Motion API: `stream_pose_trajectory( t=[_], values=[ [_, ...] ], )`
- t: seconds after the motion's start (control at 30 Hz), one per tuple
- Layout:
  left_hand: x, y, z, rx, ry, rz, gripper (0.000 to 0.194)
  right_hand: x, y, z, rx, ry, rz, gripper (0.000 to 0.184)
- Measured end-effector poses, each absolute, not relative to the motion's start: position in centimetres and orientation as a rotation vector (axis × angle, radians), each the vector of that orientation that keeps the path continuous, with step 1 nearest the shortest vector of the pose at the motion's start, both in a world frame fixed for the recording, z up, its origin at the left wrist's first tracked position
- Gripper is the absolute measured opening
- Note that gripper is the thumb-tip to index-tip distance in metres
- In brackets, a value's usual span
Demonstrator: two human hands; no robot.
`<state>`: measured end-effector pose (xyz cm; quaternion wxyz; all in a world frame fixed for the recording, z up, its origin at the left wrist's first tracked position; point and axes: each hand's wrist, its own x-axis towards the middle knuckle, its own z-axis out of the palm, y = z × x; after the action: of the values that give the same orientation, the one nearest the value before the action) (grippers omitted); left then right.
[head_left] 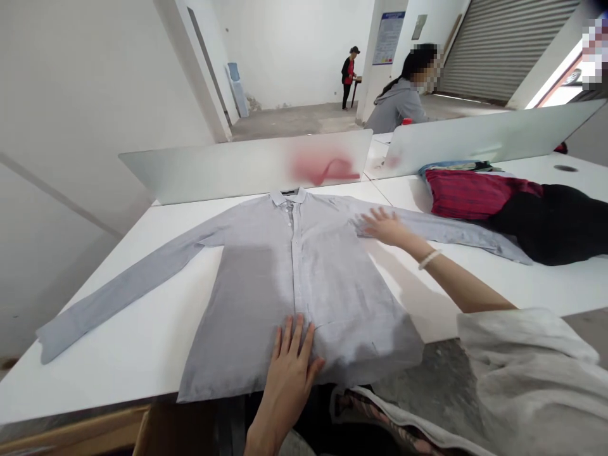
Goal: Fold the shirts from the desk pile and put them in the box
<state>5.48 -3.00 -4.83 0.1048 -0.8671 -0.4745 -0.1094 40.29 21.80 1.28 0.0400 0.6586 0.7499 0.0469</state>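
Observation:
A light grey long-sleeved shirt [251, 291] lies front up on the white table, its collar toward the frosted divider and both sleeves spread out to the sides. Its lower hem reaches the table's near edge. My left hand [292, 364] rests flat on the lower front beside the button strip, fingers stretched out. Over the shirt's right-hand sleeve, close to the armpit, is my right hand [382, 226], its fingers spread and slightly blurred. Neither hand grips the cloth.
Folded clothes, a red plaid garment [468, 193] and a black one [560, 221], lie at the right, near the sleeve's cuff. Frosted dividers [213, 168] stand along the back. A cardboard box [95, 434] is below the near edge. Two people are beyond the dividers.

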Motion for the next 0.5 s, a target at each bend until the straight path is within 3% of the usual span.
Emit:
stream_pose_trajectory(
  t=[0.13,0.27,0.5],
  values=[
    [5.1,-2.6,-3.1,-2.693,-1.402,-0.168,0.056,29.6,25.2,1.0,1.706,2.589,-0.049,0.057],
    [5.0,-1.6,-0.1,-2.861,-1.446,0.066,0.058,22.0,28.7,-0.4,1.796,2.602,-0.133,0.056],
    [4.8,2.4,4.1,-3.139,-1.278,0.291,0.039,19.2,34.0,-0.6,1.941,2.593,-0.257,0.059]
  ],
)
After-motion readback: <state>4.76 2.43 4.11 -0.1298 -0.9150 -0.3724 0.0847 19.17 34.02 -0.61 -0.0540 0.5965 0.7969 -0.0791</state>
